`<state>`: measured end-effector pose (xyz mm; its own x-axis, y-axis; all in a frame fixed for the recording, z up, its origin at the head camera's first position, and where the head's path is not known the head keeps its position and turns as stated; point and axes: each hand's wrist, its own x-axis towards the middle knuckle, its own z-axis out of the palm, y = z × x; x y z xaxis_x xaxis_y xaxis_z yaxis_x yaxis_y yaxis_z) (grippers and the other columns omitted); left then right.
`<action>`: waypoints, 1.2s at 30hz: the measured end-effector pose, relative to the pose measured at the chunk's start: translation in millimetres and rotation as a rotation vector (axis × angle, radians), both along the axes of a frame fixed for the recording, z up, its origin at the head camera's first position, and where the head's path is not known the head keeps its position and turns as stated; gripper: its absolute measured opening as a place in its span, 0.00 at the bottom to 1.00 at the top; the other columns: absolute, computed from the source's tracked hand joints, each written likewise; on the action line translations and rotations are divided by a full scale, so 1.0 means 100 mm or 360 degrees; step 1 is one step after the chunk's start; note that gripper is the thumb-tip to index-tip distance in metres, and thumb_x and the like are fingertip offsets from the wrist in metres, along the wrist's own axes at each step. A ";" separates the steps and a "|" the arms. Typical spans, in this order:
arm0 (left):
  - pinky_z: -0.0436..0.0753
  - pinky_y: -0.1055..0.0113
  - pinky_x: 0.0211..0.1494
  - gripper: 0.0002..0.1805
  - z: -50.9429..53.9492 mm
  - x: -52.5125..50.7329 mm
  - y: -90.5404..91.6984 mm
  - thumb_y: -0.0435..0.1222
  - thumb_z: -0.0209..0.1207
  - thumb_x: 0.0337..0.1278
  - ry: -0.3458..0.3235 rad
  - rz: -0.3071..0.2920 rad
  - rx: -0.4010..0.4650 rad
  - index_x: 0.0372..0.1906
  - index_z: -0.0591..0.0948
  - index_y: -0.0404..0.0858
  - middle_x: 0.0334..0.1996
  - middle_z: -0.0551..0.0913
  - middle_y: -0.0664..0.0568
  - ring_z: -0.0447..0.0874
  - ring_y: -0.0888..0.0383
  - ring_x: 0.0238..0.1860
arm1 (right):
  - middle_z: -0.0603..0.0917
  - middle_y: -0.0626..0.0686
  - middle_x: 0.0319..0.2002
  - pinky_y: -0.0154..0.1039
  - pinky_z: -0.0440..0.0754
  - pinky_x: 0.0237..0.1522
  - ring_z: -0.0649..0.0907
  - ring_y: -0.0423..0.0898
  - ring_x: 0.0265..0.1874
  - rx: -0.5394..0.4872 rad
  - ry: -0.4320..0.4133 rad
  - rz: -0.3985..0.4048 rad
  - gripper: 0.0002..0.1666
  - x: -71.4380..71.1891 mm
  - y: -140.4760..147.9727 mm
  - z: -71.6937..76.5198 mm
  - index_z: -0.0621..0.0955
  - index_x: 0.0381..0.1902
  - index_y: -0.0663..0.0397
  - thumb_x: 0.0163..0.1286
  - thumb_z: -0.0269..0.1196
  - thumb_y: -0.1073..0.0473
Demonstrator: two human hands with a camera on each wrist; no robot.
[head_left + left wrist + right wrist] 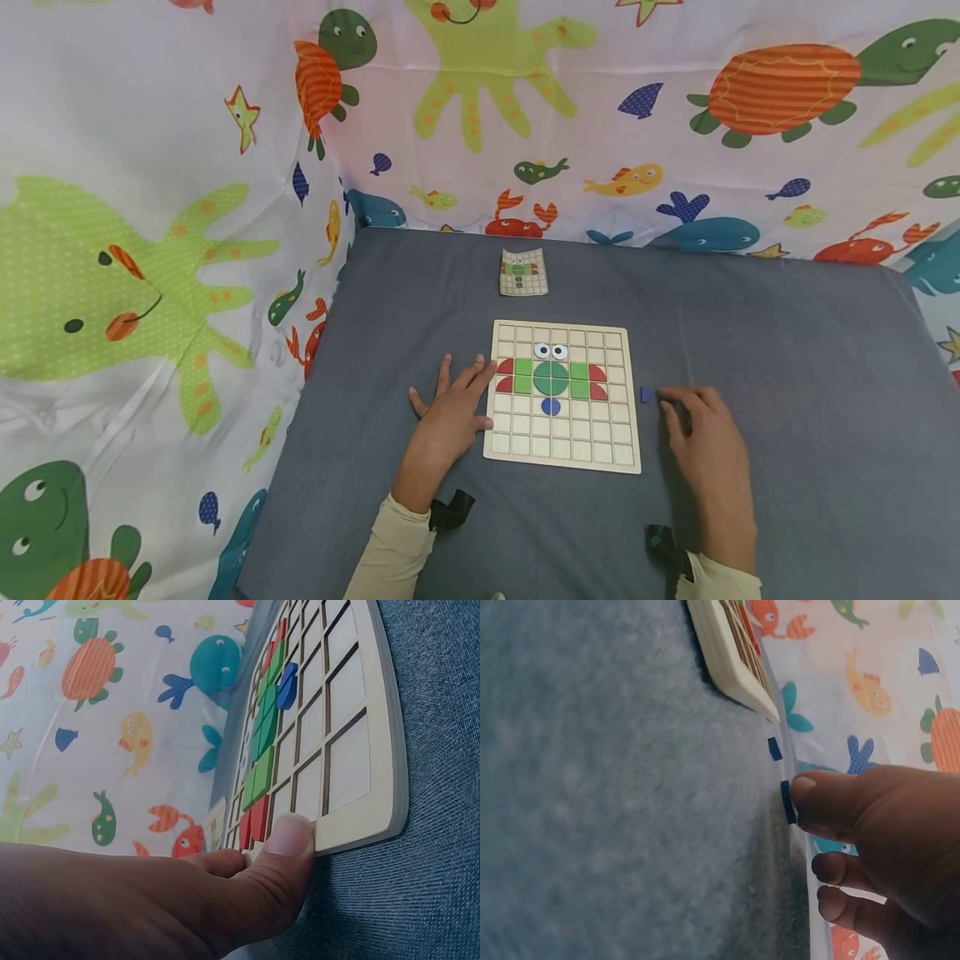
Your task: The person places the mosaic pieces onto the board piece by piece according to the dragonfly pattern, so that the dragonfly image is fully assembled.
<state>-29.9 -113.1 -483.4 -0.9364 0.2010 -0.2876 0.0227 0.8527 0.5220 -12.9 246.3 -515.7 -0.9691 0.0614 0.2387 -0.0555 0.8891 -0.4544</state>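
Observation:
A square wooden grid board [562, 450] lies on the grey cloth, holding red, green and blue pieces and two eye pieces in its squares. My left hand [447, 421] rests at its left edge with fingers spread; the thumb [289, 838] presses on the rim. To the right of the board, my right hand [708, 442] has thumb and forefinger drawn together at a small blue piece [788, 802], which it pinches just above or on the cloth. Another small blue piece [645, 394] lies between that hand and the board. The right forefinger is hidden behind the thumb in the right wrist view.
Beyond the board lies a small pattern card [524, 273] printed with a similar coloured figure. A white curtain [480, 192] with sea animals borders the grey cloth [825, 400] at the back and left.

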 end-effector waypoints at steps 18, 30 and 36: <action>0.39 0.10 0.67 0.50 -0.02 0.02 -0.01 0.40 0.72 0.60 -0.0008 0.0017 0.0021 0.85 0.61 0.52 0.85 0.58 0.53 0.35 0.37 0.86 | 0.83 0.61 0.45 0.56 0.75 0.32 0.79 0.53 0.30 0.0022 -0.0097 0.0003 0.17 0.04 0.06 0.01 0.88 0.57 0.54 0.72 0.72 0.63; 0.39 0.11 0.67 0.51 0.00 0.00 0.01 0.40 0.72 0.60 -0.0011 0.0012 0.0001 0.86 0.60 0.53 0.85 0.57 0.54 0.34 0.37 0.86 | 0.82 0.55 0.35 0.46 0.70 0.29 0.75 0.48 0.28 -0.0018 -0.0088 0.0008 0.17 0.03 0.13 0.01 0.86 0.52 0.58 0.69 0.76 0.58; 0.39 0.11 0.67 0.50 0.00 -0.01 0.01 0.40 0.72 0.61 -0.0015 0.0018 -0.0013 0.85 0.61 0.53 0.85 0.58 0.54 0.35 0.38 0.86 | 0.83 0.54 0.36 0.43 0.71 0.28 0.76 0.47 0.28 -0.0017 -0.0192 0.0061 0.20 0.02 0.18 0.06 0.86 0.53 0.59 0.69 0.76 0.56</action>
